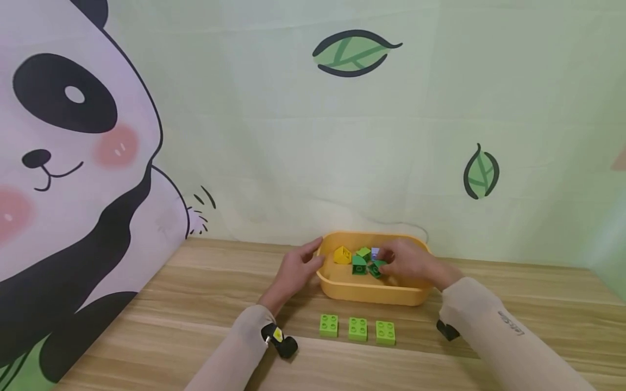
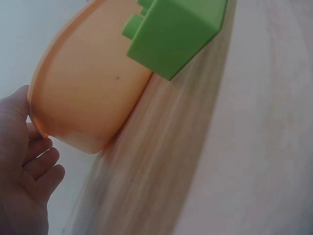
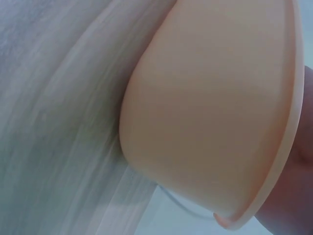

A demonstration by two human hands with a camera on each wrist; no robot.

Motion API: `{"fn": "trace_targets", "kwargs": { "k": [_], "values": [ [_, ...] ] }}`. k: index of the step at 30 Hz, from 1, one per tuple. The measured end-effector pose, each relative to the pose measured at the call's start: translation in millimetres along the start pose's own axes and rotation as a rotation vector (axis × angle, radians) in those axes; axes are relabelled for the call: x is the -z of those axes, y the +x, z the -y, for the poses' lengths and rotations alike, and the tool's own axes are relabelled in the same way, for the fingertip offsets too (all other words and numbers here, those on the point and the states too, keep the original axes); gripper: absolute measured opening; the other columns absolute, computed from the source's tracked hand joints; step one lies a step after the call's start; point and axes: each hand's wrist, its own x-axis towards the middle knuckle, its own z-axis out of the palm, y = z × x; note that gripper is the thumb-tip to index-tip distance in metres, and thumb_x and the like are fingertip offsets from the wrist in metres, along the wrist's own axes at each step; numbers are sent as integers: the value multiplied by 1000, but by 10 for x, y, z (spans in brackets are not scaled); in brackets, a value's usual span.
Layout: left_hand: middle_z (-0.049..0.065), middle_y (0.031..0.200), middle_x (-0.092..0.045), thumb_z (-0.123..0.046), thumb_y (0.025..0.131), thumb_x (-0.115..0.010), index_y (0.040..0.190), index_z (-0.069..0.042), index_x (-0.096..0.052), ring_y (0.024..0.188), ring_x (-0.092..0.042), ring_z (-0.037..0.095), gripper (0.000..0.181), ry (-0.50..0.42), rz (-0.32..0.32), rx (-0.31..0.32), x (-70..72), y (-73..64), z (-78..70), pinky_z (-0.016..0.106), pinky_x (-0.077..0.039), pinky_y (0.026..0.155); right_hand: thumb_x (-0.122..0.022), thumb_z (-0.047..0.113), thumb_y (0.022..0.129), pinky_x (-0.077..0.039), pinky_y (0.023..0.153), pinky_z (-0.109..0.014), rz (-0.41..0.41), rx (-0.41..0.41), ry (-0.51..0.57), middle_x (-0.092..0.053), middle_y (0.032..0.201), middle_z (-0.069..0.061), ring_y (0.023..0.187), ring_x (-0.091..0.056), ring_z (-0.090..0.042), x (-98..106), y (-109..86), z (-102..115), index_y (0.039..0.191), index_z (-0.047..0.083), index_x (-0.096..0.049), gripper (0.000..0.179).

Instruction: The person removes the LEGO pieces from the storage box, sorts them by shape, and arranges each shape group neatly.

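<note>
An orange-yellow plastic tub point(image 1: 376, 293) holds several toy building bricks. My left hand point(image 1: 296, 270) grips its left end, thumb and fingers at the rim; the left wrist view shows the hand point(image 2: 24, 166) at that rim too. My right hand point(image 1: 408, 258) reaches over the right side into the tub. Its fingers bend down beside a tilted dark green brick point(image 1: 376, 269) and a lilac brick point(image 1: 375, 253), with a gap between thumb and index finger. Nearby lie another dark green brick point(image 1: 359, 266), a light green brick point(image 1: 363, 252) and a yellow brick point(image 1: 342, 255). The tub wall point(image 3: 205, 107) hides the right fingers in the right wrist view.
Three lime green bricks, left point(image 1: 329, 325), middle point(image 1: 358, 329) and right point(image 1: 385, 333), stand in a row on the wooden table point(image 1: 195, 326) before the tub. Behind the table hangs a pale green cloth point(image 1: 254, 136) with a panda and leaves.
</note>
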Motion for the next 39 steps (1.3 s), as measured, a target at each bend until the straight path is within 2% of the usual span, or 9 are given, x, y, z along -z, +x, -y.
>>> {"fn": "trace_targets", "kwargs": {
  "k": [9, 15, 25, 31, 39],
  "values": [
    [14, 156, -54, -14, 104, -64, 153, -1, -55, 143, -52, 35, 52, 3, 3, 12, 3, 11, 7, 50, -45, 115, -76, 4, 92, -59, 95, -48, 2, -35, 20, -74, 108, -8, 98, -66, -23, 0, -54, -2, 113, 1, -76, 22],
    [14, 156, -54, -14, 103, -63, 153, -1, -55, 143, -51, 36, 52, -10, 6, 16, 3, 12, 8, 51, -45, 115, -77, 4, 93, -60, 93, -46, -47, -58, 60, -73, 112, -9, 98, -66, -23, 8, -120, 30, 114, 3, -76, 22],
    [14, 155, -54, -13, 103, -65, 152, -1, -56, 141, -53, 36, 51, -9, -5, 8, 3, 12, 7, 49, -46, 115, -77, 4, 95, -61, 95, -50, -158, 45, 129, -73, 120, -17, 107, -70, -33, 51, -321, 128, 117, -1, -74, 24],
    [15, 155, -54, -13, 103, -64, 151, 0, -56, 141, -54, 36, 51, -3, -5, 1, -1, 7, 16, 49, -46, 114, -76, 4, 95, -60, 96, -53, -217, 82, 133, -73, 120, -14, 108, -69, -33, 62, -473, 178, 120, -1, -74, 25],
    [15, 155, -54, -13, 103, -64, 151, 0, -56, 141, -53, 36, 51, -5, -3, -2, 2, 6, 9, 50, -46, 114, -74, 3, 95, -61, 93, -53, -252, 132, 144, -73, 119, -12, 107, -70, -32, 53, -669, 211, 119, 1, -74, 24]
  ]
}}
